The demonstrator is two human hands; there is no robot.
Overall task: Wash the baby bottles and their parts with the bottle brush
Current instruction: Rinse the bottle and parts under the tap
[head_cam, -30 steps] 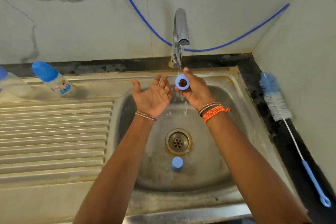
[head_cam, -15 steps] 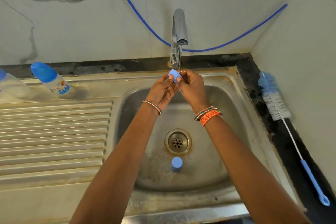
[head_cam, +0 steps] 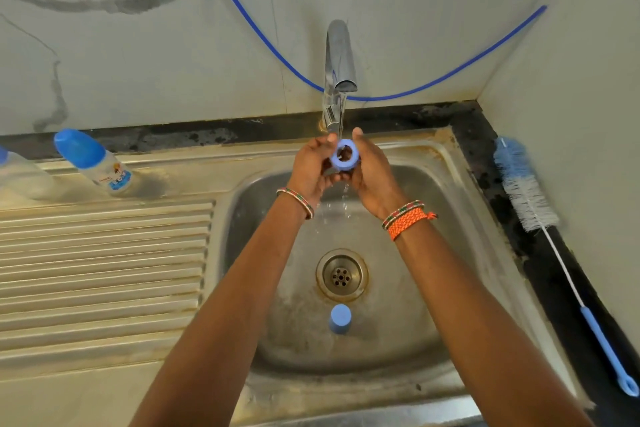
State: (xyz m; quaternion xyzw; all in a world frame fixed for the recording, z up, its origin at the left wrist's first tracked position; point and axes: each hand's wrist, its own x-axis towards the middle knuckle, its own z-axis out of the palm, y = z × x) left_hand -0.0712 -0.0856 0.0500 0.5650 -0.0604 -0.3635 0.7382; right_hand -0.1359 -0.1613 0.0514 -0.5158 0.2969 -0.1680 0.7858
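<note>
We hold the blue bottle ring [head_cam: 344, 159] under the running tap [head_cam: 339, 69] | left hand [head_cam: 311, 166] and right hand [head_cam: 372, 173] fingers both curled round it | bottle brush [head_cam: 526, 194] lies on the counter, right of the sink [head_cam: 460, 218].

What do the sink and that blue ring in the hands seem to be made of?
The sink looks like stainless steel, dull and brushed, with grey sheen, rust-coloured stains and pressed ridges. The blue ring, held under the water by both hands, looks like matte moulded plastic: even colour, thick smooth rim.
</note>
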